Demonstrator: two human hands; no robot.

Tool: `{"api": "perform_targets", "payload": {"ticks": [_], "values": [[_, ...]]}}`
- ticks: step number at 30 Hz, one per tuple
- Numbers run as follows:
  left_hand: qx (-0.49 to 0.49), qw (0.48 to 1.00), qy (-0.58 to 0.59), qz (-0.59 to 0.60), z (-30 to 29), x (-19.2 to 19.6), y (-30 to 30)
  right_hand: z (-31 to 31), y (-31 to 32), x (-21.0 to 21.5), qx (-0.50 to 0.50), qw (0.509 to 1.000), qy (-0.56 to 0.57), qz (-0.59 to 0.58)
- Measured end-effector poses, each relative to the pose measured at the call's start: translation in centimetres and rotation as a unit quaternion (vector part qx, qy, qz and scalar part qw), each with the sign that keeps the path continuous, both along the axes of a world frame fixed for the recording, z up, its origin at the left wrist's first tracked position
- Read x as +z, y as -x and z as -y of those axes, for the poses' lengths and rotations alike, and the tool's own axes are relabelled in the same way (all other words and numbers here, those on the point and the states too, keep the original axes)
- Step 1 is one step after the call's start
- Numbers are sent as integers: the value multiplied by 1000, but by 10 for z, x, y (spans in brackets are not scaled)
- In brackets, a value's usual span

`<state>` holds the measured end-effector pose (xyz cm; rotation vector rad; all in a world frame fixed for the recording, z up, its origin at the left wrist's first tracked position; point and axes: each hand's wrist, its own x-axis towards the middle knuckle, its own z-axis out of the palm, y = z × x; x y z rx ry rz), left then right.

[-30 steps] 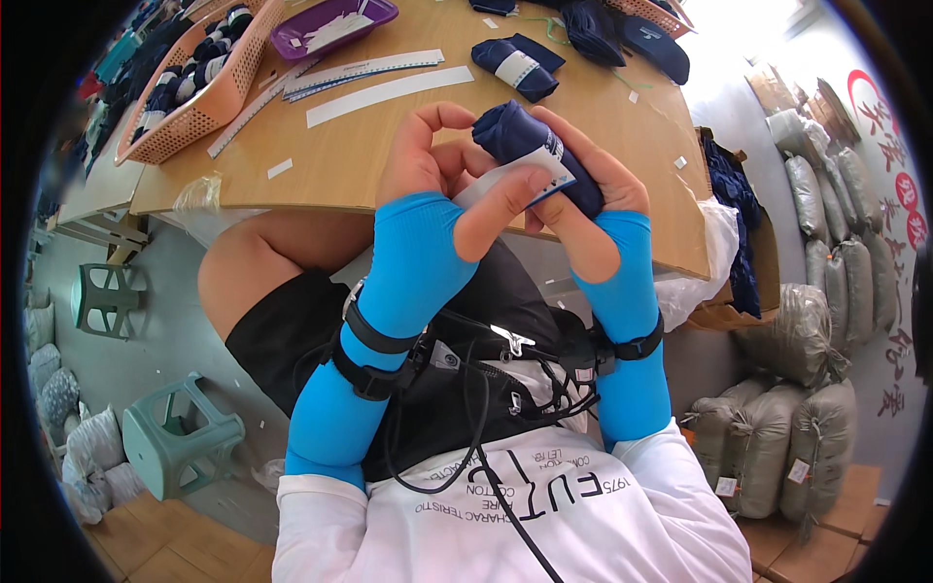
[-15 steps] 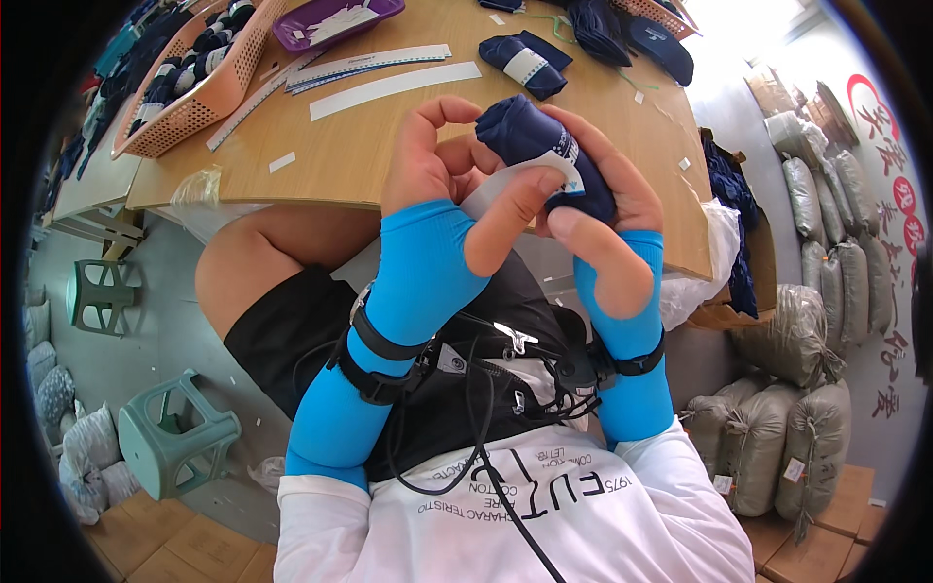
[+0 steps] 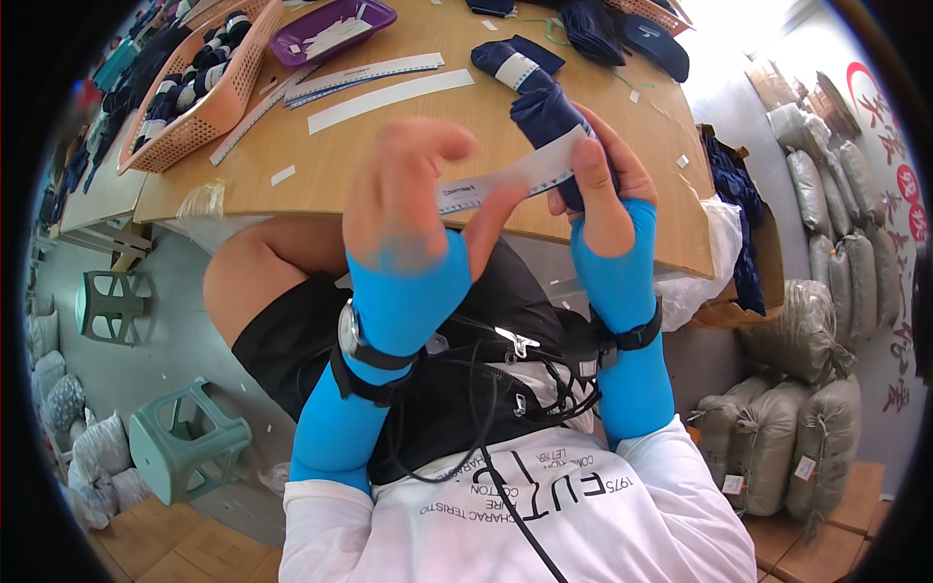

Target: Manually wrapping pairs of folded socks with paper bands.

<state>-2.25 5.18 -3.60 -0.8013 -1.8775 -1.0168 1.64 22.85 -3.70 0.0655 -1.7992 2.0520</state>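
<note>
My right hand (image 3: 600, 185) grips a folded bundle of navy socks (image 3: 546, 124) above the near edge of the wooden table (image 3: 321, 165). A white paper band (image 3: 505, 180) runs from the bundle leftwards, and my left hand (image 3: 408, 199), blurred with motion, pinches its free end with thumb and finger. Both forearms wear bright blue sleeves. Another banded navy sock bundle (image 3: 513, 64) lies on the table just beyond my hands.
Long white paper strips (image 3: 389, 89) lie on the table, beside a purple tray (image 3: 330, 27) of labels and an orange basket (image 3: 199, 87) of banded socks. More dark socks (image 3: 622, 29) sit at the far right. Green stools (image 3: 180, 442) and filled sacks (image 3: 807, 330) stand around.
My left hand has pulled away to the left and drawn the white band out from the sock bundle, which my right hand has kept hold of and raised slightly.
</note>
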Motion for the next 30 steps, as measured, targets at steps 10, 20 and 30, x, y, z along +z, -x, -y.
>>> {"api": "perform_targets", "payload": {"ticks": [10, 20, 30], "values": [[-429, 634, -127, 631, 11, 8, -1, 6, -26, 29, 7, 985, -100, -140], [-418, 642, -137, 628, 27, 43, 4, -6, -27, 38, 68, 886, -405, -213], [-502, 644, -156, 555, 25, 38, -11, -6, -31, 28, 67, 945, -280, -156]]}}
